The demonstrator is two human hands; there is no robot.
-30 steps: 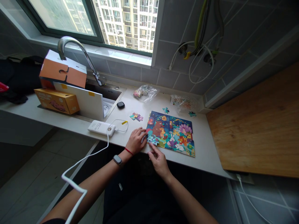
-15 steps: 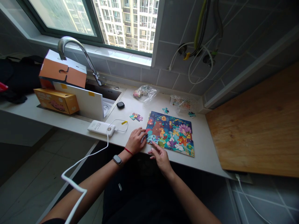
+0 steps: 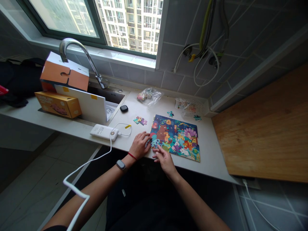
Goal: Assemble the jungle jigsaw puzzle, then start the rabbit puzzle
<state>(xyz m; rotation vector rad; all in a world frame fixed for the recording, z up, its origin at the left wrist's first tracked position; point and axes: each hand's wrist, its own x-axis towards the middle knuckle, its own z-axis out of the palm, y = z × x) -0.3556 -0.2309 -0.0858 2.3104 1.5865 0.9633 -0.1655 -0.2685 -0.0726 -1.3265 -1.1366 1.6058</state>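
A colourful jigsaw puzzle [image 3: 176, 136] with cartoon animals lies on the white counter, mostly joined, its right side stepped. My left hand [image 3: 139, 144] rests at its left edge, fingers bent and slightly apart, fingertips touching the lower left corner area. At the lower left edge is my right hand [image 3: 165, 159], its index finger reaching onto the puzzle and the other fingers loosely curled. No loose piece shows in either hand. A few joined pieces [image 3: 140, 121] lie left of the puzzle. One loose puzzle piece [image 3: 170, 114] sits behind it, and another piece [image 3: 197, 118] near its back right corner.
A white power bank [image 3: 102, 131] with cables lies left of my hands, near a black case [image 3: 124, 108]. Boxes [image 3: 60, 104] stand over the sink by the faucet [image 3: 84, 53]. Plastic bags [image 3: 150, 96] lie at the back; a wooden board [image 3: 264, 134] is at right.
My right hand has shifted very slightly left and up at the puzzle's lower left edge. My left hand stays in place.
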